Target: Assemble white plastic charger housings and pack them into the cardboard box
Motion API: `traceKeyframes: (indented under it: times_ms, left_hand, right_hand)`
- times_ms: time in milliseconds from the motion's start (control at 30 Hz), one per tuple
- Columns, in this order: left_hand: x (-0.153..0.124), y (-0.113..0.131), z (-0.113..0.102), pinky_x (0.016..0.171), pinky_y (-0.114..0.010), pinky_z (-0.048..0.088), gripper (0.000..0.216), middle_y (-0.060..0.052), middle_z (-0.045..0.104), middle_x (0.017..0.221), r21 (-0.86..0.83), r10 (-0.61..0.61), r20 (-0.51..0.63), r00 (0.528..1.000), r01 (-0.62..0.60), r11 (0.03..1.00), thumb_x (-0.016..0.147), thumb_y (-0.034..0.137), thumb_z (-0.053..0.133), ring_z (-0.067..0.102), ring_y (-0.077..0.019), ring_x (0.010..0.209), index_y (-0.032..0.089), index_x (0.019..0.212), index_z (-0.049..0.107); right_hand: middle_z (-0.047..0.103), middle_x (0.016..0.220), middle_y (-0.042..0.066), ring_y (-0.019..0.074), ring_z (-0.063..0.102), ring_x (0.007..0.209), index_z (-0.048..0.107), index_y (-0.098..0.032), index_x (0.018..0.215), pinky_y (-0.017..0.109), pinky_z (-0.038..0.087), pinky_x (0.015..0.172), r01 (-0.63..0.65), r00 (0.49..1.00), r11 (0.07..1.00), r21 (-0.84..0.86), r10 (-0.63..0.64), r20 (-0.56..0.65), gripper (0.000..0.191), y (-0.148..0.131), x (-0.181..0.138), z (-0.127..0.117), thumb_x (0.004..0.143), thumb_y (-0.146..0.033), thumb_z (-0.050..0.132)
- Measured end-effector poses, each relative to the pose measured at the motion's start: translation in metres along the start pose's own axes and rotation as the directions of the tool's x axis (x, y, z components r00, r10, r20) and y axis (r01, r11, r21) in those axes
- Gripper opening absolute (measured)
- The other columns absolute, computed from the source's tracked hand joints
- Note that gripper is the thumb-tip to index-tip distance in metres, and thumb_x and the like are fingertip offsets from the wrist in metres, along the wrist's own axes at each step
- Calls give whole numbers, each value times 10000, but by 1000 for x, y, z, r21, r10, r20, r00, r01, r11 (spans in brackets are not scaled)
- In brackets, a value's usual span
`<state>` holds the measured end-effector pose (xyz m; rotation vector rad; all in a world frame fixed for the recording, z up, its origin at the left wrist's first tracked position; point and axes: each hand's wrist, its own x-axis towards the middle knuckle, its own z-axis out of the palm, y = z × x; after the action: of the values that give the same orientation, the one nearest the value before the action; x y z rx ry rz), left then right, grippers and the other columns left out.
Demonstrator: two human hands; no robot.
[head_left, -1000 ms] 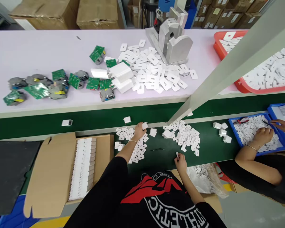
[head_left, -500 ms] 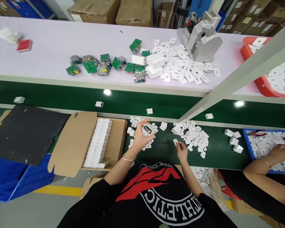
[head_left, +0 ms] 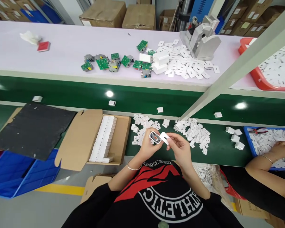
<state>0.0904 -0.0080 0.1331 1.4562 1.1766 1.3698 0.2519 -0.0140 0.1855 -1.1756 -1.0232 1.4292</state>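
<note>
My left hand (head_left: 147, 146) is wrapped round a white charger housing (head_left: 154, 137), its open end facing up with electronic parts showing inside. Between the thumb and fingers of my right hand (head_left: 180, 148) is a thin white cover plate (head_left: 164, 138) with a small slot. The plate is tilted beside the housing's open end, at its right edge; whether they touch I cannot tell. Behind my hands lies a pile of white plates (head_left: 144, 122), and a second pile of cover plates (head_left: 197, 133) lies to the right.
A cardboard box (head_left: 123, 139) at left holds rows of white chargers (head_left: 102, 139). Green circuit boards (head_left: 103, 64) and a metal fixture (head_left: 205, 41) stand on the upper shelf. A slanting post (head_left: 204, 98) crosses at right. A co-worker's hand (head_left: 281, 150) is over a blue tray (head_left: 250, 142).
My right hand has brought the cover plate left and up to the housing. The housing in my left hand has tilted and shifted slightly right and down. The camera view has shifted a little.
</note>
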Motion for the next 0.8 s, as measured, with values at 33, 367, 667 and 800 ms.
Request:
traceKeyframes:
  times_ms: [33, 367, 667, 800]
  left_hand:
    - [-2, 2, -1, 772, -304, 485, 262, -28, 563, 1025, -38, -4, 11, 1000, 5, 999, 879, 231, 742, 583, -167, 874, 239, 1054, 549]
    - [-9, 15, -7, 928, -409, 469, 421, -64, 538, 1114, 220, 128, 37, 991, -133, 966, 795, 166, 747, 521, -261, 1105, 257, 1130, 508]
    - [-10, 15, -14, 1008, -469, 440, 296, -99, 552, 1165, 267, 171, 151, 973, -207, 941, 1104, 412, 304, 478, -277, 1143, 258, 1181, 544]
    - [-12, 11, -9, 996, -459, 456, 321, -94, 541, 1143, 267, 161, 71, 984, -175, 948, 1113, 412, 273, 496, -265, 1129, 259, 1127, 555]
  right_hand:
    - [717, 787, 3, 125, 597, 585, 807, -239, 1035, 306, 561, 610, -1, 1000, 1000, 9, 1, 6, 230, -2, -2, 3, 882, -409, 802]
    - [693, 791, 7, 129, 597, 617, 799, -233, 982, 278, 535, 590, 1, 1000, 998, -69, 0, 25, 192, -2, -13, 14, 881, -396, 810]
    - [606, 827, 7, 142, 572, 684, 803, -242, 967, 286, 493, 604, 81, 997, 967, -243, -75, 33, 199, 1, -11, 12, 912, -432, 775]
    - [538, 780, -45, 121, 501, 631, 703, -260, 1126, 262, 455, 579, 28, 1000, 967, -253, -25, 17, 330, 9, -5, 11, 867, -428, 820]
